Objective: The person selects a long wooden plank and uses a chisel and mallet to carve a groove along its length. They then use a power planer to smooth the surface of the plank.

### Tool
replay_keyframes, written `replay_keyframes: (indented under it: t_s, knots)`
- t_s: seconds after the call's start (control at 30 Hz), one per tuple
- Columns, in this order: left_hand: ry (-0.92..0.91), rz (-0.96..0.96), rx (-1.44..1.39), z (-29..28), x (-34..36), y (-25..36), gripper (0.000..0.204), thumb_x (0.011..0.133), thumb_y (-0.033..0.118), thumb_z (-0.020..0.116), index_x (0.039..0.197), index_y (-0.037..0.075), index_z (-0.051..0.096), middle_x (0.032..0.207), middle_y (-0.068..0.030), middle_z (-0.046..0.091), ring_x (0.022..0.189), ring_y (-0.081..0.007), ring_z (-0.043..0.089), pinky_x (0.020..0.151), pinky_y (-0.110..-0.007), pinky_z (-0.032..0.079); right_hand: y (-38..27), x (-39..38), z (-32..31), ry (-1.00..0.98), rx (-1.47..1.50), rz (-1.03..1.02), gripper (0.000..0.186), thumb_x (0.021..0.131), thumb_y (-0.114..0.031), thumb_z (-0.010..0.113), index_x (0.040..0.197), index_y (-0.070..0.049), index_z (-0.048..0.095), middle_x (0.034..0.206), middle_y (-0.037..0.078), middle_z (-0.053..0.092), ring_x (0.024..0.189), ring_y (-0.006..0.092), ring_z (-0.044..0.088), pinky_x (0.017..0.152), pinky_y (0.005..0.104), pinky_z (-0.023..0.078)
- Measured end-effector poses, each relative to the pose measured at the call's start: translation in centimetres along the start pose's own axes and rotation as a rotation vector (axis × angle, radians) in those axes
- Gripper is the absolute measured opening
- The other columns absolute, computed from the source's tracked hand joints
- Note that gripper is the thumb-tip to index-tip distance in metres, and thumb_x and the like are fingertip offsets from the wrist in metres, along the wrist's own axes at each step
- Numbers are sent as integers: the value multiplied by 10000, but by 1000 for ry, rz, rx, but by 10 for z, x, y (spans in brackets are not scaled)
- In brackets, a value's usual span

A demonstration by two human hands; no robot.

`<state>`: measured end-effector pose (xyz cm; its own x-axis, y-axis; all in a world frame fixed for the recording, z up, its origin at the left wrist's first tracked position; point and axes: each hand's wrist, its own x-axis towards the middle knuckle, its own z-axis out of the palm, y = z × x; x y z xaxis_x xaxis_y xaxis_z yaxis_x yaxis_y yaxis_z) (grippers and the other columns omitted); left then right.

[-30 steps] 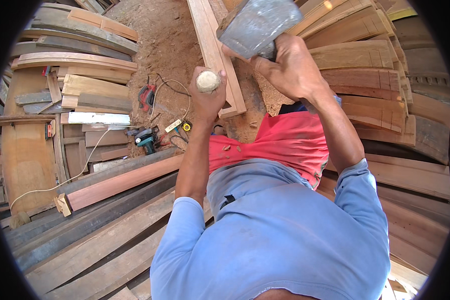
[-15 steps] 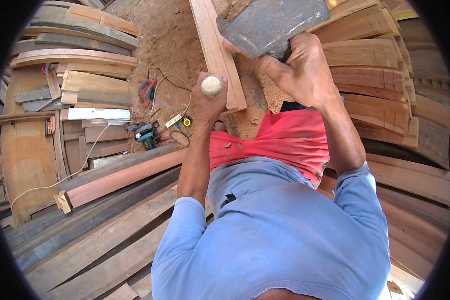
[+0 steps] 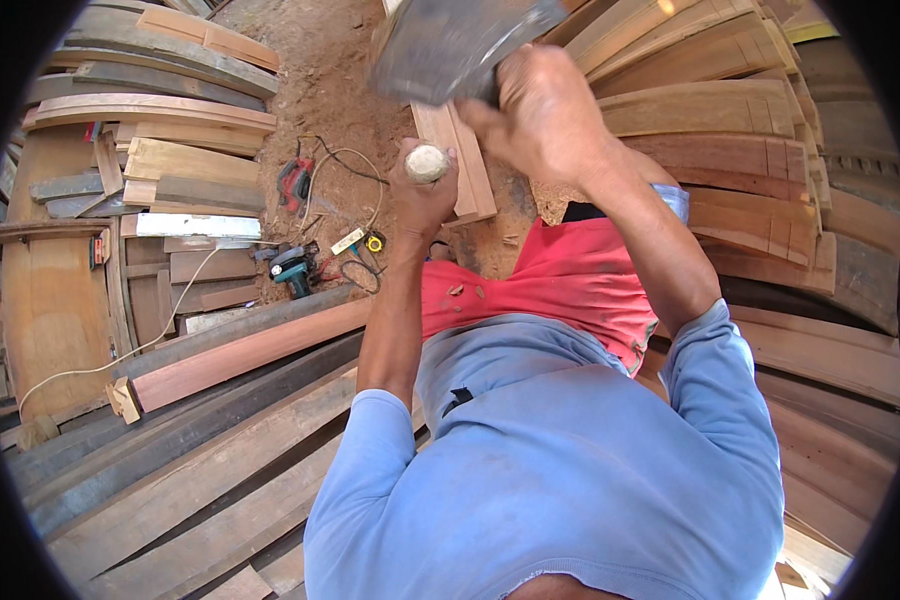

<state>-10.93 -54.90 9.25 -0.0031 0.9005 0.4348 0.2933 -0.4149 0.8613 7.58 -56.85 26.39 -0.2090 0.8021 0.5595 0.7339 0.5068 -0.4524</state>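
My left hand is closed around an upright chisel handle. Only its pale, round, battered end shows; the blade is hidden beneath the fist. Under and beyond that fist lies a long, light-brown timber. My right hand, smeared by motion, grips a mallet with a big dark grey block head. The mallet head is raised ahead of the left hand, apart from the chisel handle, and covers the timber's far part. Most of the mallet's handle is hidden by my fingers.
Left of the timber, a red power tool, a teal power tool, a yellow tape measure and looping cords lie on the sawdust-covered ground. Stacked boards line the right; more planks fill the left.
My right hand and the mallet have swung left and away from me, now blurred. The left hand keeps its grip on the chisel handle, almost unmoved.
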Motion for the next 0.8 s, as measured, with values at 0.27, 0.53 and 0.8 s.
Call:
replay_keyframes:
  t_s: [0.27, 0.53, 0.8]
  knots:
    - [-11, 42, -15, 5, 2, 13, 217, 850, 74, 753, 1031, 18, 646, 768, -73, 694, 725, -111, 638, 668, -298, 521, 32, -29, 43, -282, -177, -78, 290, 796, -159, 756, 794, 103, 634, 818, 293, 636, 785, 447, 663, 724, 479, 542]
    - [5, 30, 19, 6, 3, -4, 207, 862, 104, 766, 881, 31, 573, 700, -70, 630, 654, -130, 579, 629, -322, 505, 2, 1, -4, -199, -44, 266, 269, 790, -150, 752, 810, 94, 641, 811, 305, 639, 848, 427, 680, 700, 476, 535]
    - [29, 141, 1, 16, -19, -14, 251, 829, 104, 794, 1021, 40, 646, 886, -124, 725, 811, -170, 701, 725, -327, 547, 37, -49, 35, -607, -205, 151, 339, 784, -179, 738, 1014, 60, 667, 860, 269, 695, 885, 404, 700, 796, 485, 540]
